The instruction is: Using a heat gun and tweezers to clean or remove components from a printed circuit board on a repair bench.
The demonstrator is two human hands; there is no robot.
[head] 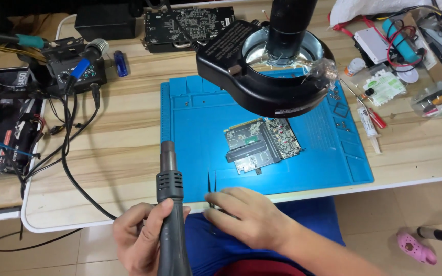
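My left hand grips the dark handle of a hot air gun, nozzle pointing up and away, near the table's front edge. My right hand rests at the front edge of the blue work mat, fingers closed around black tweezers whose tips point away. A green circuit board with a dark square part lies in the middle of the mat, apart from both hands. Above it hangs a black microscope head with a ring light.
A soldering station with cables sits at the back left beside a blue lighter. Another circuit board lies at the back. Syringe, small bottles, tools and wires crowd the right side. A pink shoe lies on the floor.
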